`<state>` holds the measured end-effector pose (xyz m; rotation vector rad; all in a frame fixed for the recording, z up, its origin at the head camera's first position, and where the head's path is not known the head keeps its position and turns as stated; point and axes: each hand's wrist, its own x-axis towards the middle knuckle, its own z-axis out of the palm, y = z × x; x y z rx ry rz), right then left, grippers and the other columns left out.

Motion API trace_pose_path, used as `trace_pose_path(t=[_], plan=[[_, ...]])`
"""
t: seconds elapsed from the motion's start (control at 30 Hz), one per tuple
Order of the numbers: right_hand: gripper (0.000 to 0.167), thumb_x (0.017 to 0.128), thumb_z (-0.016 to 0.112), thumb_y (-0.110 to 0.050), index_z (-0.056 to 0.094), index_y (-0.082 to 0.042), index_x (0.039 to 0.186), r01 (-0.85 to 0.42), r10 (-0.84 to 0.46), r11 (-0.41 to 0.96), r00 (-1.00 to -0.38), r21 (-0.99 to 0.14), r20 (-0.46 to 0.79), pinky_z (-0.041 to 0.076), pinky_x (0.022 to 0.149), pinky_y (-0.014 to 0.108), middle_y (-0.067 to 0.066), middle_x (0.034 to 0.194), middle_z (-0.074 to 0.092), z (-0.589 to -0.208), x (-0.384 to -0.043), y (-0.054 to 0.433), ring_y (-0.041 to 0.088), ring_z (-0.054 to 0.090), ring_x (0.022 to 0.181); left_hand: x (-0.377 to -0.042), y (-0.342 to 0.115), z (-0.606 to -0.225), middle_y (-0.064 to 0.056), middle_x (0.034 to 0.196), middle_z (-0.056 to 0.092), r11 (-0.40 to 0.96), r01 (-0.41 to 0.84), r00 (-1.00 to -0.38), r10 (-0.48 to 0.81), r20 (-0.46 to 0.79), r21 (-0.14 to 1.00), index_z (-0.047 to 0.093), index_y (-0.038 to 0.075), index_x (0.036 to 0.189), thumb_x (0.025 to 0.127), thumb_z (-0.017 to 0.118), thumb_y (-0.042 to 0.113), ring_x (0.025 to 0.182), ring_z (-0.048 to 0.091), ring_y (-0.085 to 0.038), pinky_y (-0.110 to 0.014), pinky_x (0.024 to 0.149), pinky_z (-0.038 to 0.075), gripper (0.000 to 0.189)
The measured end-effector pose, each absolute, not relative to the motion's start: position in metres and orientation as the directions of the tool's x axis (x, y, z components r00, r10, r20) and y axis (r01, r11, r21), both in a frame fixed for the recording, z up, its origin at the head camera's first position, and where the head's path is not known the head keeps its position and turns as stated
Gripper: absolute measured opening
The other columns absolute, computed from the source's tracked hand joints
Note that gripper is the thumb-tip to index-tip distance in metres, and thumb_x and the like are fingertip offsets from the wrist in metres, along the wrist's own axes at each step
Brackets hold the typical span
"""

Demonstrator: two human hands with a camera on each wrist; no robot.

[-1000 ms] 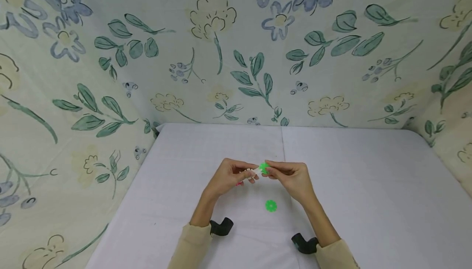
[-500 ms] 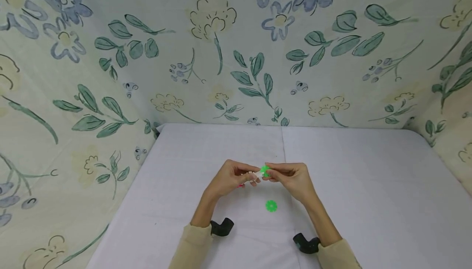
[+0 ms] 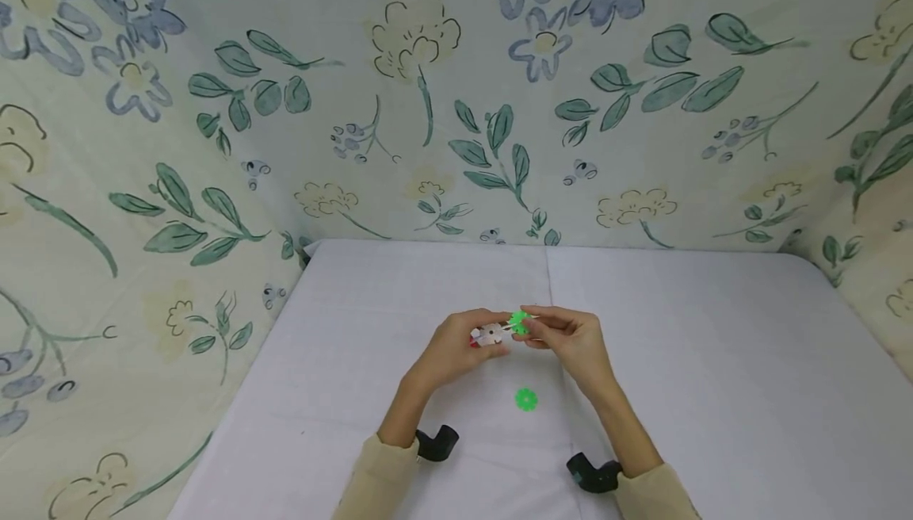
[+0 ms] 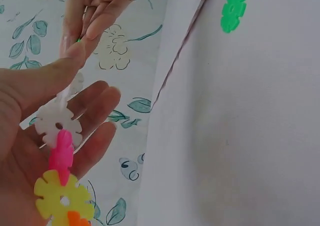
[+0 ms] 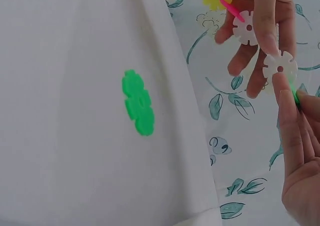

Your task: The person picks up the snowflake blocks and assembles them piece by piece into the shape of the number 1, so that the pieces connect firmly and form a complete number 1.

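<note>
My left hand [image 3: 456, 349] holds one end of a chain of notched, flower-shaped plastic discs. White discs [image 4: 46, 122], a pink disc [image 4: 61, 161], a yellow disc [image 4: 46, 201] and an orange disc [image 4: 76, 219] run along its palm. In the right wrist view, the left thumb touches the end white disc [image 5: 272, 63]. My right hand [image 3: 574, 338] pinches a green disc [image 3: 517, 319] against that end. The green disc meets the white one at an angle; fingers partly hide the joint, so I cannot tell how deeply they interlock.
A loose green disc [image 3: 526, 399] lies flat on the white-covered table [image 3: 678, 361], below the hands. Floral cloth [image 3: 428, 163] hangs behind the table and at its sides. Black bent mounts [image 3: 594, 474] sit at both wrists.
The left hand has turned and shifted slightly right, its thumb dropping lower, so more of the white disc shows. The right hand and its green disc have risen a little. The loose disc stays put.
</note>
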<state>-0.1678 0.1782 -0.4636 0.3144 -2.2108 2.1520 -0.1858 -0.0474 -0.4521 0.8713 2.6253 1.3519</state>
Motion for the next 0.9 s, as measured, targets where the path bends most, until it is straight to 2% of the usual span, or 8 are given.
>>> trace_pose_path(t=[0.13,0.27,0.37,0.53,0.73,0.83,0.9], plan=[[0.03,0.095,0.074,-0.008,0.072,0.009,0.119,-0.14,-0.09,-0.007,-0.986,-0.99,0.14,0.064,0.073,0.033,0.003,0.096,0.082,-0.467,-0.168,0.173,0.016,0.08,0.079,-0.182,-0.042,-0.45,0.0,0.125,0.076,0.528,0.495,-0.852,0.448,0.27,0.69,0.072,0.017,0.133,0.088,0.083,0.026,0.106,0.073,-0.014,-0.027,0.084,0.058,0.046],[0.029,0.096,0.074,-0.009,0.072,0.009,0.119,-0.107,-0.1,0.006,-0.989,-0.994,0.105,0.064,0.073,0.032,0.008,0.098,0.081,-0.469,-0.168,0.17,0.016,0.079,0.079,-0.182,-0.042,-0.448,0.002,0.111,0.08,0.51,0.511,-0.851,0.416,0.322,0.692,0.077,0.017,0.125,0.085,0.085,0.023,0.094,0.074,-0.013,-0.032,0.081,0.059,0.041],[0.03,0.097,0.072,-0.01,0.072,0.007,0.121,-0.081,-0.117,0.025,-0.99,-0.996,0.078,0.064,0.074,0.031,0.013,0.101,0.081,-0.47,-0.168,0.169,0.015,0.08,0.08,-0.183,-0.044,-0.448,0.003,0.102,0.082,0.496,0.512,-0.851,0.405,0.335,0.701,0.079,0.016,0.121,0.084,0.085,0.021,0.081,0.069,-0.01,-0.029,0.071,0.057,0.037],[0.033,0.098,0.072,-0.014,0.07,0.005,0.125,-0.048,-0.17,0.063,-0.985,-0.997,0.036,0.064,0.08,0.032,0.022,0.109,0.078,-0.471,-0.169,0.171,0.018,0.08,0.087,-0.185,-0.048,-0.449,0.001,0.096,0.082,0.489,0.488,-0.861,0.406,0.306,0.723,0.079,0.013,0.12,0.085,0.085,0.019,0.076,0.07,-0.006,-0.021,0.066,0.053,0.037],[0.035,0.099,0.072,-0.021,0.071,0.001,0.126,-0.004,-0.223,0.171,-0.974,-0.985,-0.035,0.061,0.086,0.027,0.022,0.114,0.076,-0.471,-0.168,0.182,0.018,0.078,0.096,-0.188,-0.054,-0.451,0.0,0.086,0.08,0.473,0.463,-0.871,0.401,0.284,0.75,0.079,0.011,0.12,0.085,0.085,0.017,0.067,0.068,-0.006,-0.017,0.059,0.046,0.036],[0.039,0.097,0.073,-0.021,0.069,0.002,0.129,0.022,-0.265,0.201,-0.961,-0.979,-0.076,0.06,0.088,0.024,0.021,0.118,0.076,-0.473,-0.166,0.189,0.019,0.077,0.103,-0.189,-0.056,-0.452,0.001,0.086,0.08,0.475,0.458,-0.875,0.39,0.288,0.751,0.08,0.012,0.118,0.084,0.086,0.018,0.069,0.065,-0.007,-0.017,0.06,0.045,0.036],[0.041,0.097,0.074,-0.02,0.067,0.003,0.13,0.032,-0.312,0.217,-0.945,-0.976,-0.1,0.058,0.09,0.022,0.021,0.12,0.075,-0.475,-0.164,0.194,0.02,0.076,0.107,-0.19,-0.056,-0.454,0.0,0.093,0.081,0.475,0.45,-0.88,0.381,0.284,0.756,0.08,0.012,0.118,0.083,0.086,0.019,0.075,0.066,-0.008,-0.018,0.064,0.048,0.036]])
